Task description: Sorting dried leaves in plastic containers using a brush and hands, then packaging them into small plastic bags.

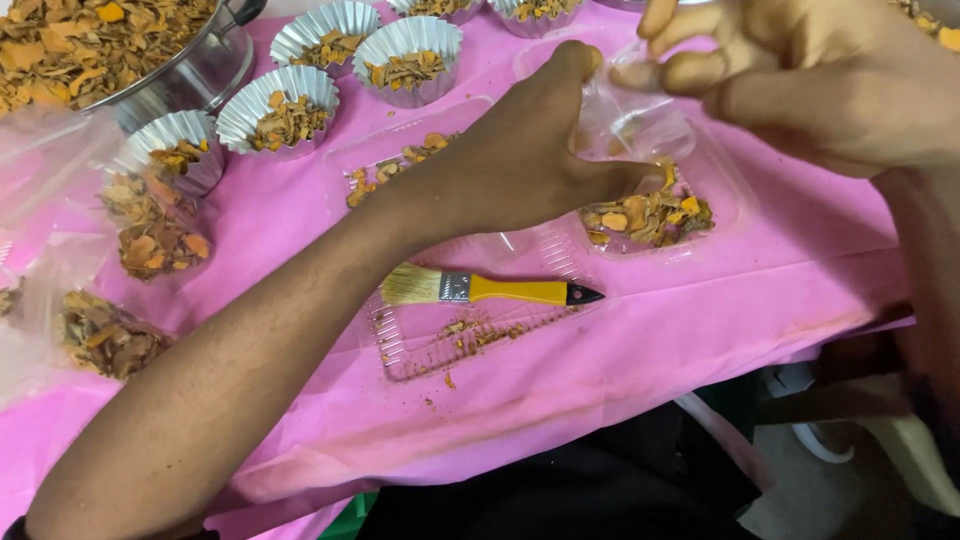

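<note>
My left hand (530, 150) reaches across the pink table cover and pinches one edge of a small clear plastic bag (630, 125). My right hand (800, 70) pinches the bag's other edge with stained fingertips, holding it above the table. Orange-brown dried chips (650, 215) lie under the bag in a clear plastic tray (725, 215). A yellow-handled brush (490, 289) lies on a second clear tray (400, 350) near the table's front edge.
Several pleated foil cups (290, 105) with chips stand at the back left beside a metal pot (200, 70) full of chips. Clear bags of chips (150, 230) lie at the left. The pink cover (650, 340) drops off at the front edge.
</note>
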